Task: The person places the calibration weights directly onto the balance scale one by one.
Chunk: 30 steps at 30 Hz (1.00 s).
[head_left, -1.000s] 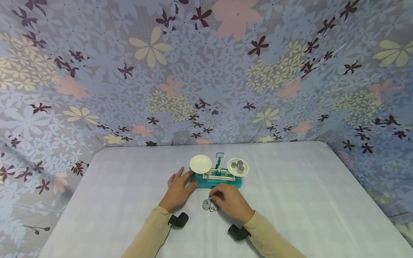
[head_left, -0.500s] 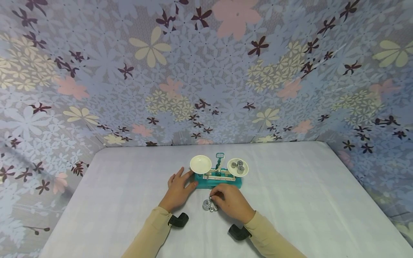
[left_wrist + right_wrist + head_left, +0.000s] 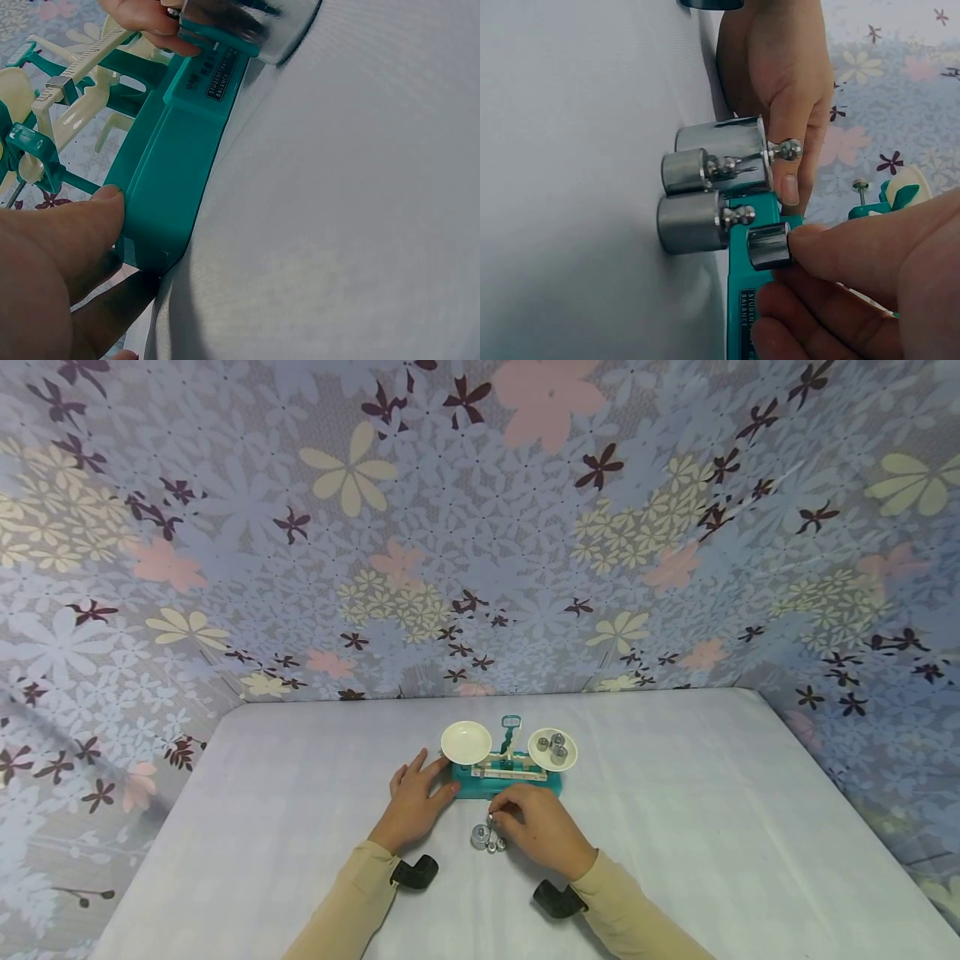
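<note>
A teal balance scale (image 3: 506,787) with two cream pans stands ahead of me. My left hand (image 3: 412,797) grips the left end of its base, thumb on the near side and fingers round the far side, as the left wrist view shows. In front of the base, my right hand (image 3: 540,827) pinches a small metal weight (image 3: 769,246) between thumb and fingers. Close beside that weight stand a large knobbed weight (image 3: 724,156) and two smaller ones, a small weight (image 3: 684,171) and a mid-sized weight (image 3: 692,223). The right pan (image 3: 552,766) bears three metal weights (image 3: 558,752).
The left pan (image 3: 467,742) sits level with the beam's far side. A white cloth (image 3: 712,827) covers the table. Flower-patterned fabric walls (image 3: 480,568) rise at the back and sides. Black wrist mounts (image 3: 416,871) stick out from both sleeves.
My right hand has shifted very slightly to the right, with the small weight in its pinch. My left hand and the balance scale have stayed in place.
</note>
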Tool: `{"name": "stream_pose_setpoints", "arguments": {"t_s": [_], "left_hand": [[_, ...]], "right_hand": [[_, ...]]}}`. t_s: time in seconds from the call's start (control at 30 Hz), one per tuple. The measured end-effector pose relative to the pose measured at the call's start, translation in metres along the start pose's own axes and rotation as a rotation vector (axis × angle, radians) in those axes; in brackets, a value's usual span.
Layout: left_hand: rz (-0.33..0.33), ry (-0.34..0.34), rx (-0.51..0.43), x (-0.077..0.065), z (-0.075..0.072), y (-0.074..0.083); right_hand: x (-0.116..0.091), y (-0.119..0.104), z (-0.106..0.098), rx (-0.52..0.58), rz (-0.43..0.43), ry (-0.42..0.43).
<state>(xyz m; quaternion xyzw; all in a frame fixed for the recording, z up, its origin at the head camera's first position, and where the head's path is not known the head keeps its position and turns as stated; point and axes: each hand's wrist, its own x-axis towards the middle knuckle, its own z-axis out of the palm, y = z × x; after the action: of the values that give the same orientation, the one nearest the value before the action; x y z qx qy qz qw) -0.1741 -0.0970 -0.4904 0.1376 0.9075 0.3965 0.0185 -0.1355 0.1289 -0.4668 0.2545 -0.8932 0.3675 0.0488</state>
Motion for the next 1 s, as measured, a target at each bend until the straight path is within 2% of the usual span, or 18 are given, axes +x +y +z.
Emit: {"name": "stream_pose_setpoints", "arguments": {"t_s": [0.3, 0.63, 1.0], "left_hand": [[0.001, 0.004, 0.008, 0.001, 0.001, -0.001], [-0.001, 0.004, 0.007, 0.0, 0.002, -0.003], [0.003, 0.002, 0.014, 0.0, 0.003, -0.004]], "right_hand": [[0.001, -0.002, -0.004, -0.008, 0.006, 0.012], [0.001, -0.005, -0.011, -0.013, -0.029, 0.038], [0.002, -0.008, -0.018, -0.026, -0.004, 0.056]]}}
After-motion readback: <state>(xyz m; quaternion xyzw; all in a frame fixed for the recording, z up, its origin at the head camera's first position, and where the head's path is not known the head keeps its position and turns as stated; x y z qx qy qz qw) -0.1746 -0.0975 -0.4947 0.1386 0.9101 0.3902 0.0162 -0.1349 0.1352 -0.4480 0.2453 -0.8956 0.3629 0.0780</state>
